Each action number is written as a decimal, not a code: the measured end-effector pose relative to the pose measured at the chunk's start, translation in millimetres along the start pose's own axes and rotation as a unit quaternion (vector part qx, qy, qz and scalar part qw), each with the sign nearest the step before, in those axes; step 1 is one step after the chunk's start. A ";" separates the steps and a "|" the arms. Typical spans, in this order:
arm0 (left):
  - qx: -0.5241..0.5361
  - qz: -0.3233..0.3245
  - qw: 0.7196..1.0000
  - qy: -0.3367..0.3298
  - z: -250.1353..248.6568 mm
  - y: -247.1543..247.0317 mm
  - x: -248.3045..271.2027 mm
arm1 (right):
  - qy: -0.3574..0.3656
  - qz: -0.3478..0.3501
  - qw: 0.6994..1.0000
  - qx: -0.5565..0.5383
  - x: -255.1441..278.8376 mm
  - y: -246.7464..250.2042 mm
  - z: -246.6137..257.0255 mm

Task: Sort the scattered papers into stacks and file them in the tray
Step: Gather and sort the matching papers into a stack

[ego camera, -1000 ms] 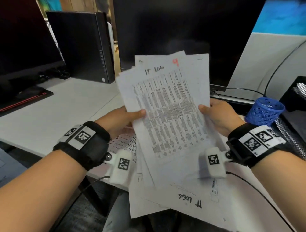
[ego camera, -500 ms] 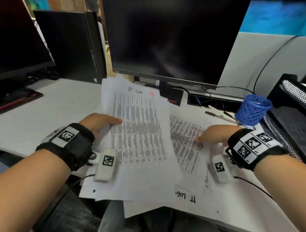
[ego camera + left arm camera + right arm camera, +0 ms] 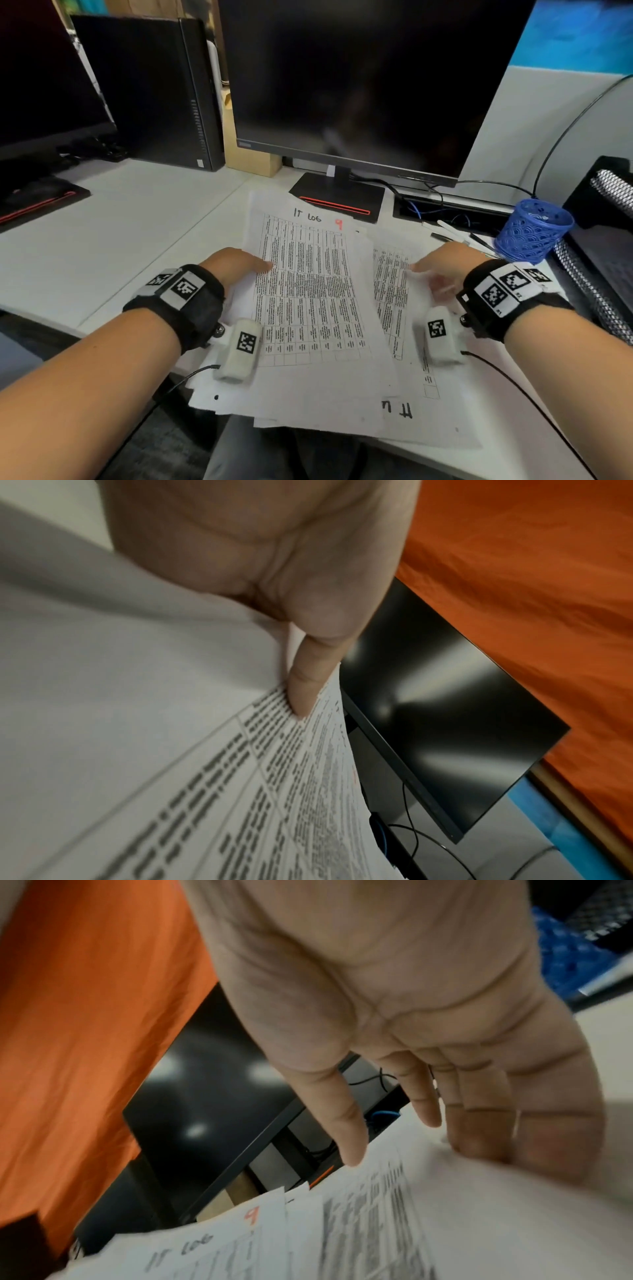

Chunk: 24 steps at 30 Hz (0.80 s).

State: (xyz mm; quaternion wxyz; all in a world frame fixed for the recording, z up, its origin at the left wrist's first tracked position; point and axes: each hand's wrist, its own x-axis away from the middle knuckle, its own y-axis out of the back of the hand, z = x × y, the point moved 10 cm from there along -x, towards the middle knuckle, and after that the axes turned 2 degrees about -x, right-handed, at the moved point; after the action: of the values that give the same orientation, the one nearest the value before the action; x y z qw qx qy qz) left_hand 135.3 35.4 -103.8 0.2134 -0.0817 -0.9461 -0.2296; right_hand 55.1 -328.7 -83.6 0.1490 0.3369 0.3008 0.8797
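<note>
Item: stack (image 3: 308, 301) headed "IT LOG", red 9, at the desk's (image 3: 113, 222) near edge, its lower margin overhanging that edge.
Left hand (image 3: 236, 265): thumb on top of the stack's left edge, pinching it; fingers beneath, hidden.
Right hand (image 3: 442, 267): fingers straight and slightly spread, tips on the loose sheets (image 3: 394, 294) just right of the stack, holding nothing.
Tray (image 3: 603, 222): black mesh, at the desk's right edge, beside a blue cup (image 3: 532, 229); no papers seen in it.
Risks, judged: overhanging sheets may slide off the near edge if released; the fanned, uneven stack may shed pages when lifted; a sweep toward the tray may tip the cup.
</note>
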 end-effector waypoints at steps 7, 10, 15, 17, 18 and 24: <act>0.010 0.048 0.999 -0.009 -18.4 -26.1 0.2 | 0.017 0.009 0.996 0.086 -18.2 -17.4 11.2; 0.019 0.076 0.997 0.004 -16.0 -28.4 1.7 | 0.024 0.038 0.998 0.050 -23.0 -25.3 8.6; 0.058 0.086 0.995 0.005 -14.2 -23.6 6.2 | 0.016 0.068 0.998 -0.007 -29.2 -33.1 6.5; 0.067 0.087 0.994 0.008 -8.1 -26.3 -1.5 | 0.012 0.083 0.996 -0.005 -27.9 -39.1 10.1; 0.069 0.083 0.994 0.005 -2.6 -27.6 -12.2 | 0.030 0.078 0.997 0.004 -21.0 -40.3 17.7; 0.088 0.062 0.994 -0.009 13.4 -28.6 -42.4 | 0.098 0.055 0.994 -0.001 -12.1 -39.7 39.2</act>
State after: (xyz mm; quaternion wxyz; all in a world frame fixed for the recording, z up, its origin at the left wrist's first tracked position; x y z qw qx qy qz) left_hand 161.1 14.1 -144.7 0.2247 -0.1232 -0.9576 -0.1313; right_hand 93.0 -286.7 -91.5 0.0705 0.2653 0.2943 0.9154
